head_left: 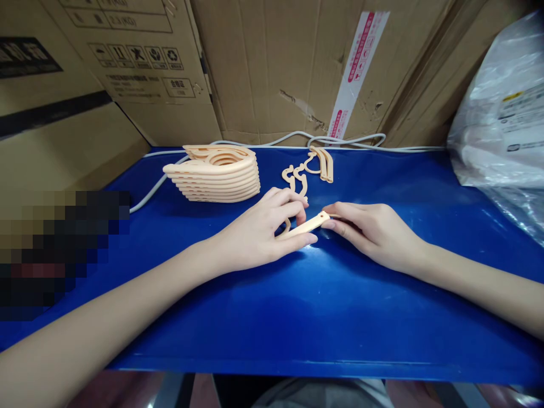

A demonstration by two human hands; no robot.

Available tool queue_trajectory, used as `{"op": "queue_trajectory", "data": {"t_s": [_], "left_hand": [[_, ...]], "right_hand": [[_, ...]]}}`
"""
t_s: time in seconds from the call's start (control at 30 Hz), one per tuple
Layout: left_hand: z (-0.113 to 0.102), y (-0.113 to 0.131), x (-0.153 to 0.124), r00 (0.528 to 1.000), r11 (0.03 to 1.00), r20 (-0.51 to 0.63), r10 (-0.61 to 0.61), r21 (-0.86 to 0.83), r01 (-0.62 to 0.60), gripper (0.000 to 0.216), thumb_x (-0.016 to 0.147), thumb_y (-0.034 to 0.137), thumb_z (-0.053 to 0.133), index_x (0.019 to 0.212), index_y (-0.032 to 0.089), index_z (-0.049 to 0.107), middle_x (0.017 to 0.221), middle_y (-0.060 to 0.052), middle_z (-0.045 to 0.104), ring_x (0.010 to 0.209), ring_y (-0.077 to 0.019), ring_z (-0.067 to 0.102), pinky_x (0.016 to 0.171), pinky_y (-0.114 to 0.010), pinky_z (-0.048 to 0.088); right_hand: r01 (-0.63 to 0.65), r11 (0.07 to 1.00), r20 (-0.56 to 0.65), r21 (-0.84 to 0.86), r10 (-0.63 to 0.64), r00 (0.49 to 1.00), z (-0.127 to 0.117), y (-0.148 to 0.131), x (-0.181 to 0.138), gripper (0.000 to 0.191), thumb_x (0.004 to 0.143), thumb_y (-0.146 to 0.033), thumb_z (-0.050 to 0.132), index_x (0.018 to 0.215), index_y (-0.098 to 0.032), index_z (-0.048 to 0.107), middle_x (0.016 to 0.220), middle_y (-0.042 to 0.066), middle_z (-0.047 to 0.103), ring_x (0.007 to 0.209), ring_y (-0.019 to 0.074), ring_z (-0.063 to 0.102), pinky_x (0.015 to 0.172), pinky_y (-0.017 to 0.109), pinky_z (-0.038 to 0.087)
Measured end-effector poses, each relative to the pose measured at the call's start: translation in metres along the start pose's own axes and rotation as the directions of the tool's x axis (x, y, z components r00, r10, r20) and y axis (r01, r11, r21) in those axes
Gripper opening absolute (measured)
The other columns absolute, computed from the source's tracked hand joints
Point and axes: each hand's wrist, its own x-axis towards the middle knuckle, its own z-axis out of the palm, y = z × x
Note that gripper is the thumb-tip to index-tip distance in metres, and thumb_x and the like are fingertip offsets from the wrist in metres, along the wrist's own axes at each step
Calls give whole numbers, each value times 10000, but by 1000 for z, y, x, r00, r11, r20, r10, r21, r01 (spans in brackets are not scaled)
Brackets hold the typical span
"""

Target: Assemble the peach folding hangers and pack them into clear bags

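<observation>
My left hand (257,232) is closed around a cream plastic hanger part (311,225), with the thumb below it and fingers above. The part has a flat arm with a small hole at its right end; a curved section shows under my fingers. At that right end, my right hand (380,233) pinches a thin cream piece (335,215), largely hidden by the fingers. Just beyond my left hand lie loose hook-shaped hanger pieces (303,180) and a few curved hanger arms (326,164). Farther left stands a neat stack of cream folding hangers (216,184).
A blue table (323,323) lies under everything. Cardboard boxes (272,68) wall off the back and left side. A grey-white cable (289,136) runs along the back edge. Clear plastic packaging (501,113) sits at the right; a blurred dark item is at far left.
</observation>
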Motion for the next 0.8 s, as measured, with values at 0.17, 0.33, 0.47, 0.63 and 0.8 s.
{"op": "queue_trajectory", "data": {"t_s": [0.17,0.33,0.47,0.63,0.8], "left_hand": [[2,3,-1,1000,1000,5,9,13,-9,185,975,352,533,907,184,568,1275,-80,548,1205,-222,457,1060,-397,379],[4,8,-1,999,992,28,23,125,-26,243,1007,352,458,901,167,575,1304,-115,534,1245,-248,421,1089,-434,363],[7,10,0,998,973,48,28,229,-38,274,1024,337,403,1021,146,600,1328,-139,526,1262,-271,412,1099,-468,360],[8,9,-1,997,961,51,52,269,-64,314,1033,347,378,1084,137,607,1318,-143,535,1258,-269,422,1099,-456,367],[9,10,-1,997,960,37,64,270,-72,308,1029,329,395,1105,124,612,1318,-151,534,1250,-269,423,1098,-448,364]], "right_hand": [[-4,1000,-16,0,4,1000,0,-3,0,280,1010,-386,430,1076,-204,631,925,40,744,739,159,690,626,271,483],[-63,998,-13,-4,63,998,0,-4,0,340,1000,-436,429,1100,-184,634,878,50,747,677,165,675,602,286,470],[-51,999,-9,1,51,999,1,-3,1,356,1004,-444,415,1097,-182,637,927,61,736,725,170,675,630,290,472],[3,999,-7,36,-2,1000,-2,-2,2,343,1001,-444,436,1048,-203,674,813,33,665,686,145,609,613,271,432],[-9,997,25,83,7,1000,-3,-1,3,341,1004,-441,425,1063,-197,655,903,52,688,773,169,644,677,291,453]]}}
